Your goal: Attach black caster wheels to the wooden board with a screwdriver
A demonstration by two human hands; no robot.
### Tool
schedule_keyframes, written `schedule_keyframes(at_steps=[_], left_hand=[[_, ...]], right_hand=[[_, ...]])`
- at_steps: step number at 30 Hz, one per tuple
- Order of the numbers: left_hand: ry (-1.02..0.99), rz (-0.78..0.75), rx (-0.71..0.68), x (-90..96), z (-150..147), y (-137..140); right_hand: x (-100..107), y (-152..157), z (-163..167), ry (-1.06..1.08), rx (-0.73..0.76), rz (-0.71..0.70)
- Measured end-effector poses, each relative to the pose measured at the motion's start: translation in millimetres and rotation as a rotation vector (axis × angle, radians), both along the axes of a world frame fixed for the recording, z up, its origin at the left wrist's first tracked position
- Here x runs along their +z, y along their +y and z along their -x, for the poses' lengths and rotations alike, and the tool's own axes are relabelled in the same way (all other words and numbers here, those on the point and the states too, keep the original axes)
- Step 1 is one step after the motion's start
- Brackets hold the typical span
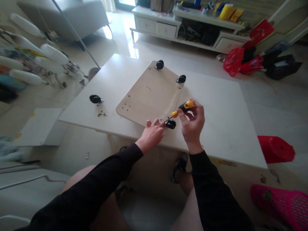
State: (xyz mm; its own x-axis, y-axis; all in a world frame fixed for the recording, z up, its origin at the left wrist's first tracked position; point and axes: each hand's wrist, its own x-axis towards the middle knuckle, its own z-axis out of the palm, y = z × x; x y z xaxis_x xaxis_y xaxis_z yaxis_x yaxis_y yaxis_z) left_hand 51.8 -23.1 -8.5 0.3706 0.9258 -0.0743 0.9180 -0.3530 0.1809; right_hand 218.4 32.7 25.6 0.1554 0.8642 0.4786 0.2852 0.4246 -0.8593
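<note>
My right hand (pixel 193 123) is closed around the yellow-and-black handle of a screwdriver (pixel 182 108). Its shaft slants down to the left, the tip at the mount of a black caster wheel (pixel 171 124) on the near corner of a beige board (pixel 146 96). Beside that tip, my left hand (pixel 153 134) has its fingers bent and its fingertips together at the caster's mount; whatever they pinch is too small to make out. Two more casters, one at the far corner (pixel 159 64) and one at the right corner (pixel 182 79), stand on the board. Small holes mark its left corner.
The board lies on a white table (pixel 216 106). On its left side rest a loose caster (pixel 95 99) and several small screws (pixel 101 114). A red stool (pixel 275 149) and a pink basket (pixel 281 202) stand at the right. Beyond is a white cabinet (pixel 156 27).
</note>
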Motion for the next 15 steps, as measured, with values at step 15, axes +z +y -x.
schedule_keyframes(at_steps=[15], left_hand=[[0.048, -0.051, -0.007, -4.0, -8.5, -3.9]], right_hand=[[-0.5, -0.4, 0.6, 0.053, 0.019, -0.014]])
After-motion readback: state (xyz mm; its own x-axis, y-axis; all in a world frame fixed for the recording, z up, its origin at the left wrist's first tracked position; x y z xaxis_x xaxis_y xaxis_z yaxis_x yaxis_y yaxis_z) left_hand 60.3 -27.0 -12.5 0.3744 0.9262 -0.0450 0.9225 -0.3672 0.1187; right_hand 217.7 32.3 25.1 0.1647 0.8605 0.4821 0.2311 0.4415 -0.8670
